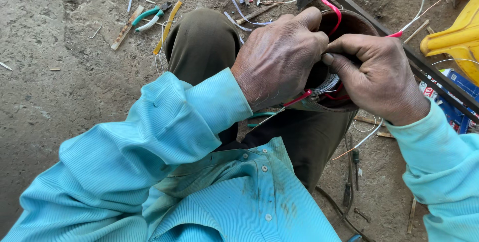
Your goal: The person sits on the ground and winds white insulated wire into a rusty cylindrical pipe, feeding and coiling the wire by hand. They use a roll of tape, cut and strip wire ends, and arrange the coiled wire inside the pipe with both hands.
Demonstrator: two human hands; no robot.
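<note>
Turquoise shirt (234,197) with buttons fills the bottom of the view, its two sleeves reaching up toward the middle. Beyond it a knee in dark olive trousers (202,42) is bent up from the dirt floor (60,82).

Against that knee sits a round, dark metal motor casing (349,25), its open mouth facing the camera. The left hand (279,57) is curled over the casing's near-left rim, fingers bent inward and pinching at the thin silvery wire (327,85) bundled inside. The right hand (379,80) grips the right side, thumb and fingers closed on the same wire, touching the left hand's fingertips. Pink tubing (332,10) loops over the top of the rim, and another pink piece shows just below the left hand.

Two screwdrivers (352,172) lie on the floor near the right sleeve. Farther left, green-handled pliers (149,17) rest among wood slivers and white strips. A yellow plastic thing (456,35) sits at the far right, behind a dark metal frame (429,72).
</note>
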